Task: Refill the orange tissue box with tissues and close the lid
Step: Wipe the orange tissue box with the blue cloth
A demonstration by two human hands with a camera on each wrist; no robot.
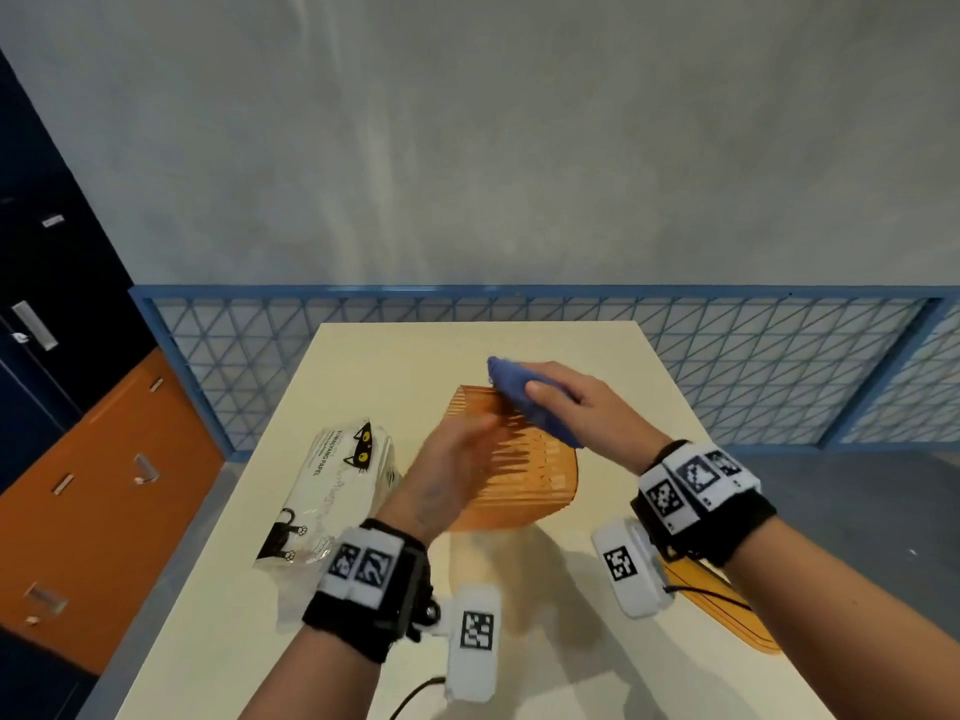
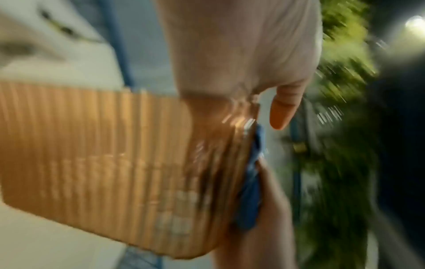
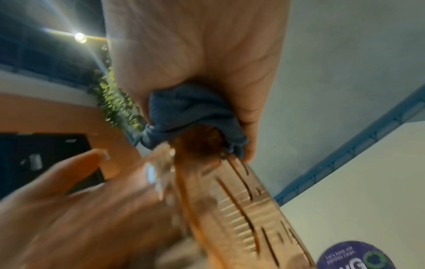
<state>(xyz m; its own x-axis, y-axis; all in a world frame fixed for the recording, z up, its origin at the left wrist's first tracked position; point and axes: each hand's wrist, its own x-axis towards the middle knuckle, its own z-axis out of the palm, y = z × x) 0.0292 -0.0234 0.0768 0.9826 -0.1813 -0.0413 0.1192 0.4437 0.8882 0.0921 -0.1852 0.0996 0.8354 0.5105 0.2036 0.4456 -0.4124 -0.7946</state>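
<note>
An orange ribbed tissue box (image 1: 519, 475) (image 2: 103, 154) (image 3: 248, 209) is held tilted above the cream table (image 1: 363, 356), and no tissues show in it. My left hand (image 1: 467, 428) (image 2: 241, 54) grips its near left side, blurred by motion. My right hand (image 1: 566, 402) (image 3: 195, 54) clutches a bunched blue cloth (image 1: 519, 392) (image 2: 250, 191) (image 3: 190, 109) and presses it on the box's far upper edge. A wrapped tissue pack (image 1: 332, 485) with black cat prints lies on the table to the left. The flat orange lid (image 1: 727, 610) lies under my right wrist.
A blue lattice fence (image 1: 727, 356) runs behind the table's far edge, with a grey wall above it. Orange and dark blue cabinets (image 1: 104, 485) stand at the left. A purple round sticker (image 3: 354, 256) shows low in the right wrist view.
</note>
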